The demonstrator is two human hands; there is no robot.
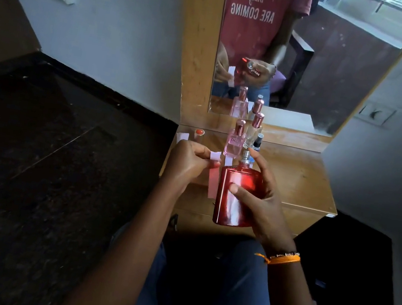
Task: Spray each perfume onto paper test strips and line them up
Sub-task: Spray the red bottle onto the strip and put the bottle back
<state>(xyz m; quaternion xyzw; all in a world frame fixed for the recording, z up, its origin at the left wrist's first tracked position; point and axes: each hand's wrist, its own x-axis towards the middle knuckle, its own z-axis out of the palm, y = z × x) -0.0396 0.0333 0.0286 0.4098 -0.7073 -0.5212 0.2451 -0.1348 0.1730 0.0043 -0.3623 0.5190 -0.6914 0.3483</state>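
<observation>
My right hand (261, 198) grips a large red perfume bottle (236, 199), held upright above the near edge of the wooden table (297, 180); its index finger rests by the silver nozzle (246, 157). My left hand (186, 166) pinches a white paper test strip (211, 184) just left of the bottle, hanging downward. A second strip (182, 137) lies on the table's left corner and another strip (306, 174) pokes out behind my left fingers. A pink bottle (235, 141), a clear bottle with a rose cap (254, 132) and a small dark-capped bottle (258, 142) stand behind.
A red bottle cap (199, 132) sits at the table's back left. A mirror (306, 50) in a wooden frame rises behind the table and reflects the person and a chair. Dark floor (47, 152) lies to the left; a white wall (399, 133) closes the right.
</observation>
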